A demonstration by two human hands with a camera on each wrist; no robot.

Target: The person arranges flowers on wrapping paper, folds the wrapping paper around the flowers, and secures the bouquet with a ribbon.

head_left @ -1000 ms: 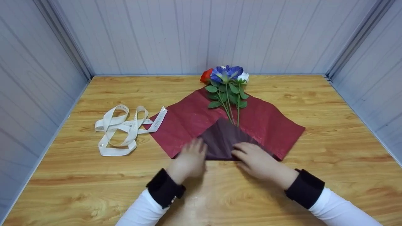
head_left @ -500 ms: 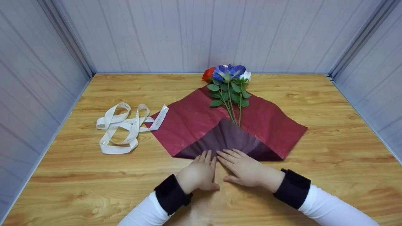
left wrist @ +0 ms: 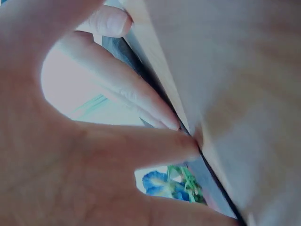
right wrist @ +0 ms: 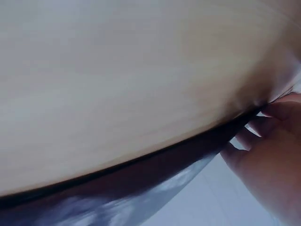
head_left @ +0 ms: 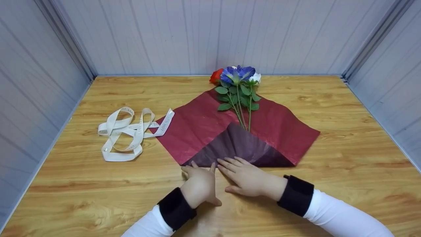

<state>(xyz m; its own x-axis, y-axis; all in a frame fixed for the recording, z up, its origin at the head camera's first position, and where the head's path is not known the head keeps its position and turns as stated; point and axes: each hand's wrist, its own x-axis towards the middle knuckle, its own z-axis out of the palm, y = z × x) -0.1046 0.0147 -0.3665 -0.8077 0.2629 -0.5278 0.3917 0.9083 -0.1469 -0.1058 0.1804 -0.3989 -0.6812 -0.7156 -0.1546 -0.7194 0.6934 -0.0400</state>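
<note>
A dark red sheet of wrapping paper lies on the table, its near corner folded up into a dark purple flap. Flower stems run down under the flap's tip; a blue flower, a red rose and a white flower show at the far end. My left hand has its fingers spread at the near fold, left of centre. In the left wrist view its fingertips meet the dark edge. Beside it my right hand lies flat, straight fingers resting on the fold near the middle.
A loosely looped white printed ribbon lies to the left, one end over the paper's left corner. The wooden table is bounded by pale panel walls at the back and both sides.
Both hands first came together at the middle of the fold and flattened. Since then the left hand has slid left along the edge with its fingers spreading, and the right has shifted slightly left.
</note>
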